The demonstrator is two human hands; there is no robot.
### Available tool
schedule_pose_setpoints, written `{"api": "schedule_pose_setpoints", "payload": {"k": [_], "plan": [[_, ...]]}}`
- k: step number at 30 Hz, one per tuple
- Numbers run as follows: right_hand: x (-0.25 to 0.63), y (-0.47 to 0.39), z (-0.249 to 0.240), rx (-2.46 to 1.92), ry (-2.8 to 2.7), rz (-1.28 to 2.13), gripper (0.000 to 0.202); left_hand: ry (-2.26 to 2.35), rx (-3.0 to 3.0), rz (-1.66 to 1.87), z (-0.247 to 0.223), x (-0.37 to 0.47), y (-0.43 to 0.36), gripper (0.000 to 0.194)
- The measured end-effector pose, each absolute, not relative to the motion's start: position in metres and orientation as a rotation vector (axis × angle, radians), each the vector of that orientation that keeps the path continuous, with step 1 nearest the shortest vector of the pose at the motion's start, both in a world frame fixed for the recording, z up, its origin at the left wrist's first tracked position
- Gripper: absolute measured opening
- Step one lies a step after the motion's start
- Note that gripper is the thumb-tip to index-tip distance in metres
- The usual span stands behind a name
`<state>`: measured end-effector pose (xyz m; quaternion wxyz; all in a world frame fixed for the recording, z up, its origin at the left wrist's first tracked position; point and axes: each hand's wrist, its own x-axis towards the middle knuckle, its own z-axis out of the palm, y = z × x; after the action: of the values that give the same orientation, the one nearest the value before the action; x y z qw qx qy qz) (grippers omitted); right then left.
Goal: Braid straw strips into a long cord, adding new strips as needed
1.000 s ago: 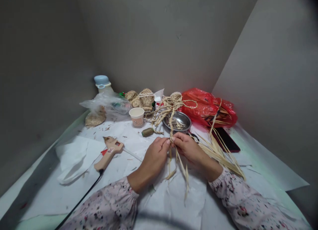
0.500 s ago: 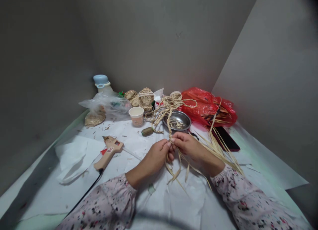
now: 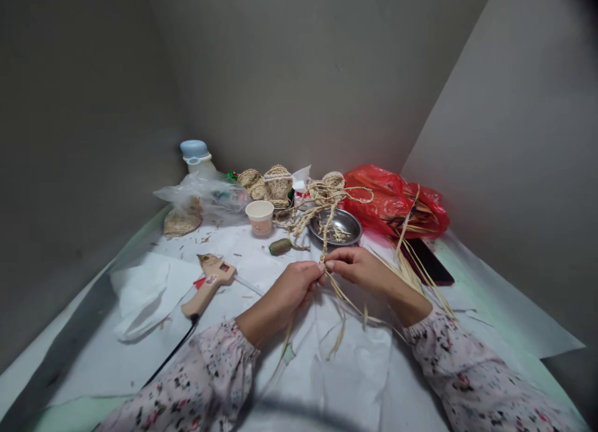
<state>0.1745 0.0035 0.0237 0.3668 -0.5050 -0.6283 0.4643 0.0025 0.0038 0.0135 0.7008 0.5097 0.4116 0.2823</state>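
A braided straw cord (image 3: 326, 236) runs down from a tangle of cord over the metal bowl (image 3: 352, 223) to my fingers. My left hand (image 3: 299, 284) pinches the lower end of the braid from the left. From the right, my right hand (image 3: 357, 269) is closed on the same spot, thumb and forefinger at the braid. Loose straw strands (image 3: 343, 301) hang below both hands, some to the right and one down to the left. The fingertips nearly touch each other.
A glue gun (image 3: 208, 289) with a cord lies at left near crumpled white paper (image 3: 140, 295). Behind stand a paper cup (image 3: 260, 219), a green-brown spool (image 3: 280, 246), a clear bag (image 3: 205, 192) and a bottle (image 3: 194, 152). A red bag (image 3: 378, 195) and phone (image 3: 432, 264) lie right.
The loose strands have shifted, with one now hanging to the lower left under my left hand. My fingers have changed their hold slightly at the braid's end. The view has moved a little.
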Motion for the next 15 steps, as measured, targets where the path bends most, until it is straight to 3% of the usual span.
{"api": "schedule_pose_setpoints", "payload": {"k": [11,15], "plan": [[0.168,-0.003,0.024,-1.598,-1.549,1.148,0.024,1.145,1.447,0.857,-0.007,0.011,0.006,0.030],[0.150,-0.015,0.023,-1.620,-1.701,0.811,0.019,1.073,1.119,0.826,-0.003,0.009,0.003,0.026]]}}
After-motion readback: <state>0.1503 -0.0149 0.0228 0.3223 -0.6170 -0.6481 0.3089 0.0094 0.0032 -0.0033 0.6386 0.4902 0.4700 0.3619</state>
